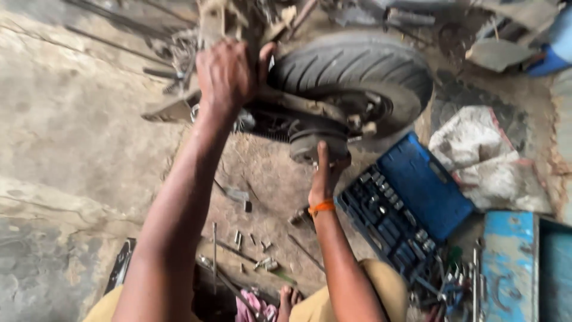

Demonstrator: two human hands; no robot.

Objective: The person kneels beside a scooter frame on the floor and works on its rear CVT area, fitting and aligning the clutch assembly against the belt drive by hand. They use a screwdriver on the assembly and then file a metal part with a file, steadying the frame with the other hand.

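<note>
Left hand (225,74) clamped on engine frame (280,110) beside tyre (357,71); right hand (325,179) pressed open against round clutch drum (316,143), not yet removed; sockets untouched in blue case (411,203).

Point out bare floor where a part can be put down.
Free: the concrete floor left of the left hand and the tyre. Crowded: loose bolts and tools between the forearms, and the blue socket case and white rag beside the right hand.

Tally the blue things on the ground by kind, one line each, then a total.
Open blue socket case: 1
Blue metal toolbox: 1
Total: 2
</note>
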